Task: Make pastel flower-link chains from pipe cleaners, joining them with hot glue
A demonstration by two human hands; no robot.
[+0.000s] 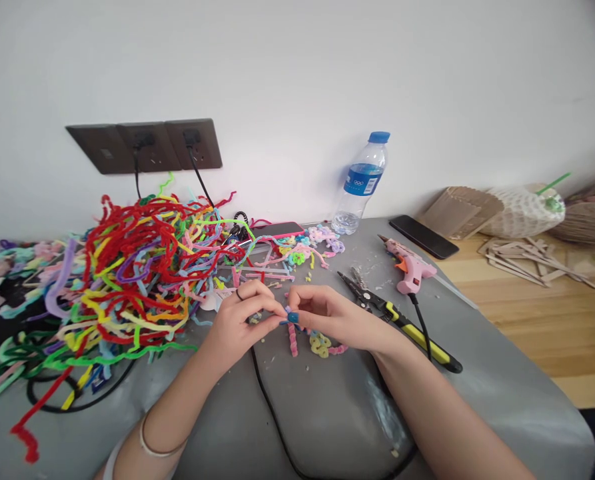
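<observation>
My left hand [242,317] and my right hand [332,315] meet at the middle of the grey table [502,393]. Together their fingertips pinch a small pipe-cleaner piece [292,327] with a blue top and a twisted pink tail that hangs down toward the table. A curled yellow and pink pipe-cleaner shape [322,345] lies just under my right hand. My left hand wears a ring, and its wrist a thin bracelet.
A big tangled heap of coloured pipe cleaners [127,280] fills the left. Pliers with yellow handles [397,320], a pink glue gun [410,267], a phone [424,236] and a water bottle [361,183] lie to the right. Small finished pipe-cleaner pieces [307,250] lie behind my hands. A black cable [272,413] crosses the front.
</observation>
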